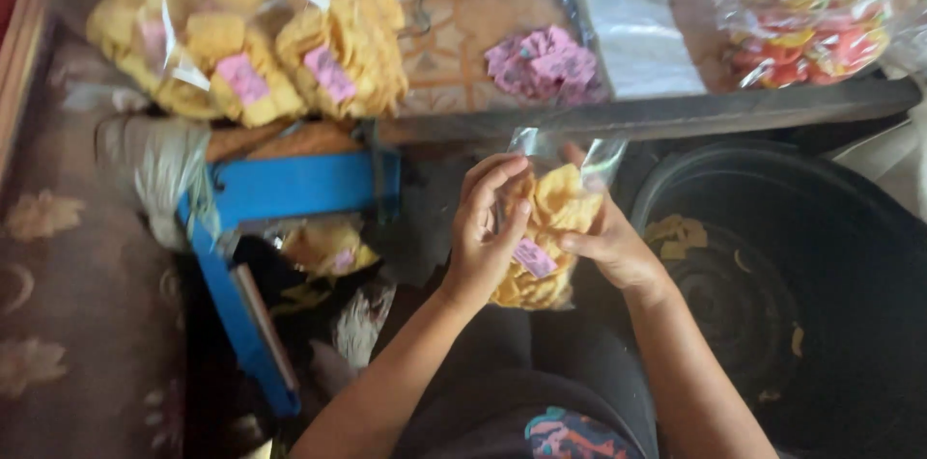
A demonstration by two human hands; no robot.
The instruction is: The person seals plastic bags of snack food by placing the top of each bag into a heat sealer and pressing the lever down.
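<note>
Large black tub (pixel 830 256) at the right, near side, a few yellow chips scattered on its bottom. Far left, a heap of sealed chip bags (pixel 261 44) with pink labels. Blue bag sealer (pixel 290 189) near left, beside the knees. Far centre, a stack of clear empty bags (pixel 637 34), then a small pile of pink paper labels (pixel 541 63). Centre, held upright between both hands: clear bag of yellow chips (pixel 546 237), pink label inside. Left hand (pixel 488 232) closed on the bag's left edge, fingers curled. Right hand (pixel 613 247) gripping its right side.
</note>
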